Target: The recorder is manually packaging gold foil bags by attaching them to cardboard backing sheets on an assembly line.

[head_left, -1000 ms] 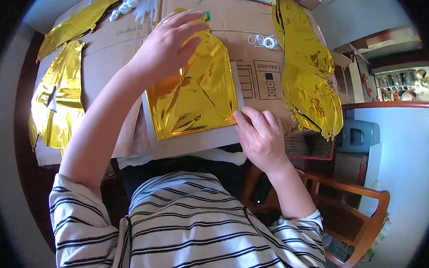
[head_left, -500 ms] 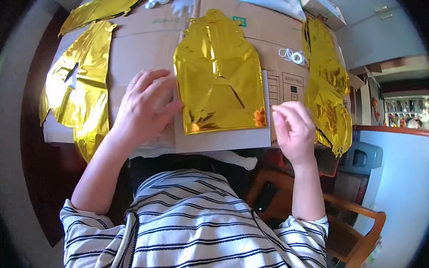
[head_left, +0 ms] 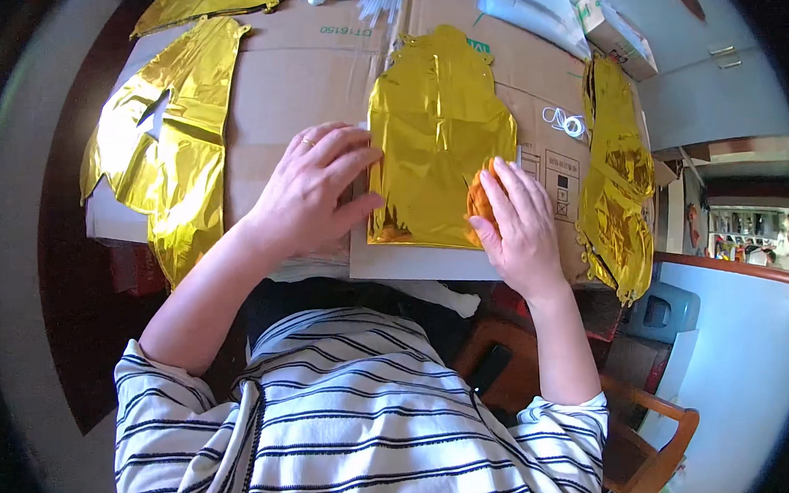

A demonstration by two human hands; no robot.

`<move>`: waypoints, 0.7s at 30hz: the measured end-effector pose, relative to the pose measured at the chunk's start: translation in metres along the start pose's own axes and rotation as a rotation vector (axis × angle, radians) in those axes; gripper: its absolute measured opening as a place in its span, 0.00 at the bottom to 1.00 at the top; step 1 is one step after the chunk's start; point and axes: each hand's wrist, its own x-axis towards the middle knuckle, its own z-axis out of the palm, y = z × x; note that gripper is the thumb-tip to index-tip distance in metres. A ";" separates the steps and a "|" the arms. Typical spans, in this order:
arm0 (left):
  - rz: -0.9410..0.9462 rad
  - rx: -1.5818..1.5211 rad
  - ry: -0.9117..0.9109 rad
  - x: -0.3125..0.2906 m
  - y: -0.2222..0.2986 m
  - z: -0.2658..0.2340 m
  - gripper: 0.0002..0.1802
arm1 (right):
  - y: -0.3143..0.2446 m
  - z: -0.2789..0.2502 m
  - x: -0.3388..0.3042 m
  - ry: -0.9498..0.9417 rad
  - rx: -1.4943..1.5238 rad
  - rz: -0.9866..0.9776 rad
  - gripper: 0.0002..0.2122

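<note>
A flat gold foil balloon (head_left: 433,128) lies on a white sheet (head_left: 413,263) in front of me, with small tabs along its narrower far end. My left hand (head_left: 324,183) is open at the balloon's left edge, fingertips touching or just over the foil. On the lower right edge rests my right hand (head_left: 520,226), its fingers stretched out and the thumb apart. Orange patches beside those fingers look like the hand's reflection in the shiny foil. The lower right corner of the balloon is hidden under this hand.
Other gold foil balloons lie at the left (head_left: 183,124), far left (head_left: 212,8) and right (head_left: 619,181) on the cardboard (head_left: 306,81). A coil of white string (head_left: 569,126), thin clear sticks (head_left: 383,2) and a small box (head_left: 614,34) lie beyond. A wooden chair (head_left: 676,428) stands lower right.
My right hand has come from beside the balloon onto its lower right edge, fingers straightening. My left hand has reached its left edge. A dark diagonal crease no longer shows. The view has shifted.
</note>
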 end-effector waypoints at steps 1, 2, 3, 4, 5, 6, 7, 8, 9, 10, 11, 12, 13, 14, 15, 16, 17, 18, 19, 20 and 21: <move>-0.009 0.001 0.008 0.001 -0.003 -0.001 0.28 | -0.001 0.000 -0.001 0.000 -0.003 0.006 0.27; -0.042 -0.009 -0.008 0.003 -0.005 -0.004 0.27 | -0.002 0.000 -0.002 -0.001 0.001 0.013 0.27; -0.052 -0.004 -0.004 0.006 -0.006 -0.006 0.28 | -0.002 0.000 -0.003 -0.001 0.004 0.019 0.27; -0.061 0.001 0.000 0.008 -0.008 -0.008 0.28 | -0.002 0.000 -0.003 0.000 0.007 0.025 0.27; -0.071 0.006 0.005 0.009 -0.008 -0.010 0.28 | -0.002 0.001 -0.004 0.006 0.018 0.028 0.27; -0.083 0.002 -0.007 0.011 -0.006 -0.012 0.29 | -0.002 0.002 -0.005 0.011 0.026 0.032 0.27; -0.053 0.000 -0.019 0.013 -0.005 -0.012 0.30 | -0.002 0.002 -0.006 0.016 0.035 0.038 0.27; -0.022 -0.002 -0.032 0.015 -0.003 -0.012 0.30 | -0.003 0.002 -0.007 0.025 0.037 0.039 0.26; 0.011 -0.006 -0.043 0.017 -0.001 -0.011 0.31 | -0.004 0.001 -0.006 0.033 0.036 0.043 0.26; 0.043 -0.003 -0.073 0.018 0.000 -0.009 0.32 | -0.004 0.000 -0.007 0.042 0.035 0.047 0.25; 0.076 0.001 -0.103 0.018 -0.001 -0.008 0.33 | -0.004 0.000 -0.006 0.068 0.099 0.057 0.25; 0.113 0.000 -0.131 0.018 -0.001 -0.005 0.34 | -0.003 -0.001 -0.007 0.094 0.158 0.070 0.24; 0.102 0.002 -0.152 0.018 -0.003 -0.003 0.35 | 0.000 -0.003 -0.008 0.121 0.216 0.083 0.24; 0.091 0.006 -0.174 0.016 -0.006 -0.001 0.36 | 0.004 -0.005 -0.010 0.143 0.244 0.114 0.22; 0.080 0.011 -0.197 0.014 -0.008 0.000 0.37 | 0.008 -0.006 -0.011 0.169 0.274 0.144 0.21; 0.087 0.003 -0.211 0.014 -0.011 0.001 0.39 | 0.012 -0.007 -0.013 0.194 0.304 0.174 0.19; 0.090 -0.004 -0.207 0.015 -0.010 0.001 0.39 | 0.016 -0.009 -0.015 0.220 0.334 0.203 0.18; 0.089 -0.008 -0.203 0.016 -0.010 0.001 0.39 | 0.018 -0.011 -0.016 0.239 0.303 0.204 0.17; 0.088 -0.012 -0.199 0.016 -0.010 0.001 0.39 | 0.019 -0.015 -0.018 0.234 0.274 0.207 0.17; 0.090 -0.009 -0.195 0.015 -0.010 0.003 0.39 | 0.020 -0.018 -0.021 0.229 0.245 0.209 0.18; 0.087 -0.004 -0.198 0.015 -0.010 0.003 0.39 | 0.020 -0.020 -0.024 0.225 0.220 0.210 0.19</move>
